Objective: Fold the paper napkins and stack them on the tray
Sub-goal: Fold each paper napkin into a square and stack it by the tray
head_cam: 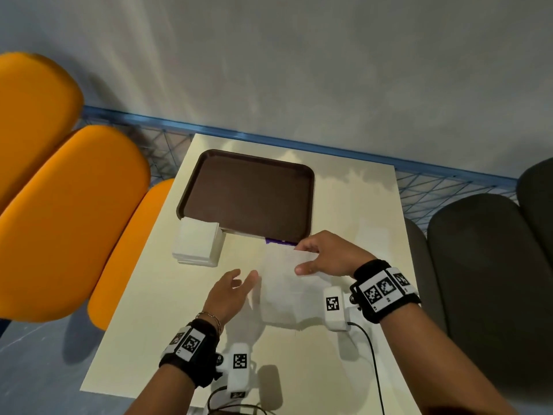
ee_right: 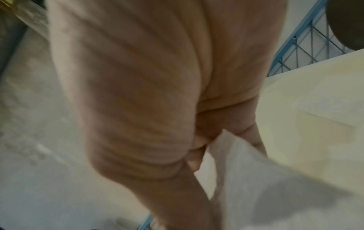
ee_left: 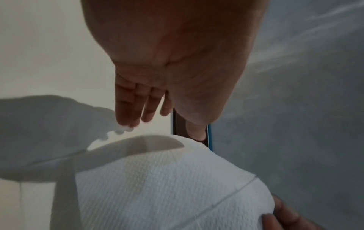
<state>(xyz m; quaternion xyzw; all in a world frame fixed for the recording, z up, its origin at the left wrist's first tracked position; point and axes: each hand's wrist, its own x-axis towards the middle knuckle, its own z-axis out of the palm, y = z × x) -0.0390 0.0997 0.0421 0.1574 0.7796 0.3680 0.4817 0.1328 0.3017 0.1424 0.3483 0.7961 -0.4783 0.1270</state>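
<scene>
Your napkin (head_cam: 284, 283) hangs unfolded over the cream table (head_cam: 344, 205), just in front of the brown tray (head_cam: 248, 190). Your right hand (head_cam: 326, 256) pinches its far edge, apparently between thumb and fingers; that wrist view is blurred. Your left hand (head_cam: 230, 292) hovers beside it, fingers straight, holding nothing. A stack of napkins (head_cam: 197, 242) sits at the tray's near-left corner.

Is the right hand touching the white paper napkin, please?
Touching: the head view shows the right hand pinching the white paper napkin by its far edge.
</scene>
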